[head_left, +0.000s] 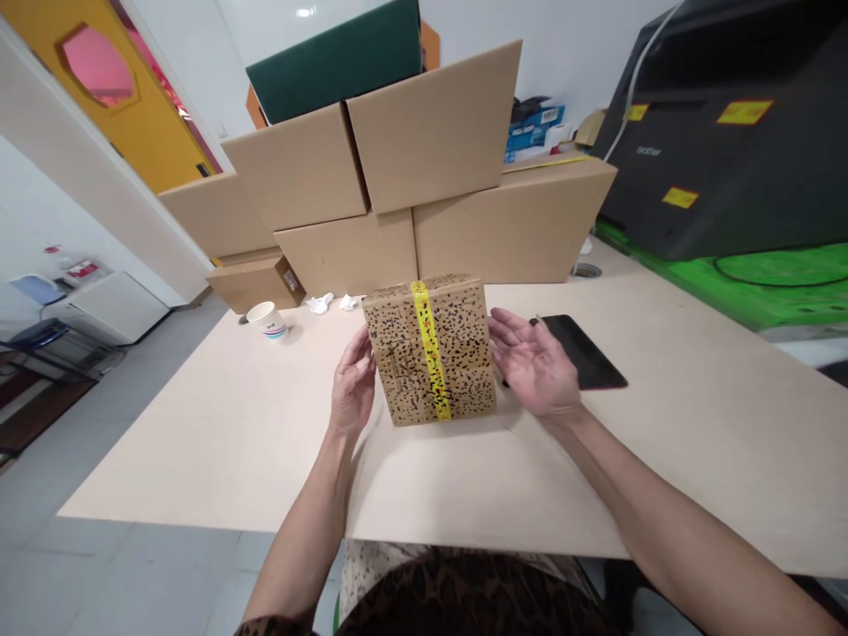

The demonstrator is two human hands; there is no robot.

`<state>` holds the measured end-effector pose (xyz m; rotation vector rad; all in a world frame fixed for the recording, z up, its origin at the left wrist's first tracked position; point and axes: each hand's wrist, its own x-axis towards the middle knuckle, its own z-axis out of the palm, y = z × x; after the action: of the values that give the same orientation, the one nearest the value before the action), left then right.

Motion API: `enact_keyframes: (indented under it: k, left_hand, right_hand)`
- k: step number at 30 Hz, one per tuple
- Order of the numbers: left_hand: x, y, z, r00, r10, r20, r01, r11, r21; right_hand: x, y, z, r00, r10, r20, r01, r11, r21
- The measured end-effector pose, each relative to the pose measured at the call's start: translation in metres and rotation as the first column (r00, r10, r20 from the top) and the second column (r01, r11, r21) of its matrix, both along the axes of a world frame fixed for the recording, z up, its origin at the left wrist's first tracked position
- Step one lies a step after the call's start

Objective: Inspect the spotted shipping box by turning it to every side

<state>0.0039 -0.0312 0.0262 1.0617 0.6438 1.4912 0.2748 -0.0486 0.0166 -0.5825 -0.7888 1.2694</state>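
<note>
As the head camera looked down, the person had both hands out in front, over a pale table. Between the hands was a brown spotted box, with lots of little dark marks all over its front. A strip of yellow tape ran down the middle of it. The box was near the middle of the table and leaned back a bit, with its front turned to the person. It was hard to tell if its bottom edge touched the table.

The left hand gripped the left side of the box, with its fingers bent around the edge. The right hand held the other side with its fingers, and its palm was spread wide.

A flat black mat lay just behind the right hand. Over on the left stood a paper cup, with some crumpled white paper near it. At the back, big plain cartons were stacked up, and a dark green box sat on top. On the right was a big black machine with yellow stickers. A yellow door was far off on the left.
</note>
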Motion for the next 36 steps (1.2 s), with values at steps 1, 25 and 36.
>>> enact_keyframes:
  k: [1, 25, 36]
  left_hand:
    - [-0.001, -0.001, 0.000, 1.000, -0.002, -0.001, 0.002, 1.000, -0.002]
    - [-0.004, 0.008, -0.002, 0.997, 0.063, -0.052, -0.063, 0.998, -0.010]
    - [0.000, 0.010, -0.008, 0.999, 0.032, -0.041, -0.038, 0.987, -0.153]
  right_hand:
    - [0.001, 0.000, 0.000, 1.000, 0.004, -0.004, -0.004, 1.000, -0.004]
    - [-0.010, 0.007, -0.025, 0.972, 0.062, 0.227, -0.048, 0.997, -0.066]
    - [-0.008, 0.012, -0.031, 0.967, 0.092, 0.238, -0.070, 0.992, -0.101]
